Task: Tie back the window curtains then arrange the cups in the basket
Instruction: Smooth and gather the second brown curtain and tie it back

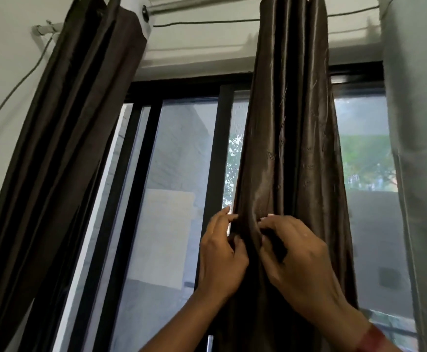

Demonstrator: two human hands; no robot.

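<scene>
Two dark brown satin curtains hang from a rod [197, 5] over a black-framed window [181, 174]. The left curtain [62, 148] hangs gathered at the window's left side. The right curtain [291, 148] is bunched near the middle. My left hand [221, 252] pinches the left edge of this right curtain's folds at about mid-height. My right hand [296, 257] grips the same bunch just to the right, fingers curled into the fabric. Both hands almost touch. No cups or basket are in view.
A grey-white curtain or wall panel [418, 148] fills the far right edge. A thin cable [11, 95] runs down the white wall at left. A vertical metal handle [209, 342] shows on the window frame below my left forearm.
</scene>
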